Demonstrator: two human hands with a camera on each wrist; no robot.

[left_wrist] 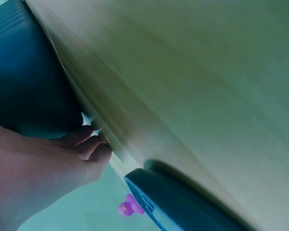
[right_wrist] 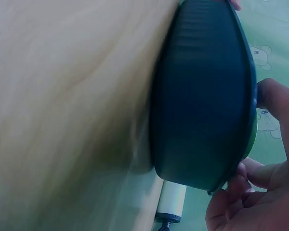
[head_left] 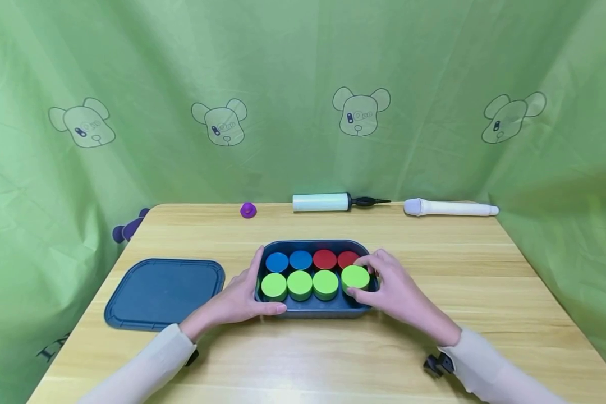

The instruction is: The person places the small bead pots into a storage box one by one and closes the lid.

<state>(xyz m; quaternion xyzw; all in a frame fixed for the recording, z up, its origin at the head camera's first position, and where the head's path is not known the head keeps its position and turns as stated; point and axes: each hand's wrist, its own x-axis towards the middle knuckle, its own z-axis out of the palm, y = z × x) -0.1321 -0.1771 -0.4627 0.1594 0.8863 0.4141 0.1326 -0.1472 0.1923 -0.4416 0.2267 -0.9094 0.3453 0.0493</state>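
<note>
A dark blue box (head_left: 317, 310) without its cover on stands mid-table, holding two rows of short round pieces. In the back row are two blue pieces (head_left: 277, 262) and two red pieces (head_left: 325, 260); several light green pieces (head_left: 300, 285) fill the front row. My left hand (head_left: 242, 294) grips the box's left end, thumb along the front rim and fingers along the side. At the right end, my right hand (head_left: 389, 283) pinches the rightmost green piece (head_left: 355, 278) between thumb and fingers. In the right wrist view the box wall (right_wrist: 202, 96) hides most of that piece.
A dark blue flat lid (head_left: 165, 293) lies to the left of the box. Along the table's back edge are a small purple duck (head_left: 248, 210), a hand pump (head_left: 321, 202) and a white stick-shaped object (head_left: 451, 208). A green curtain (head_left: 293, 67) hangs behind.
</note>
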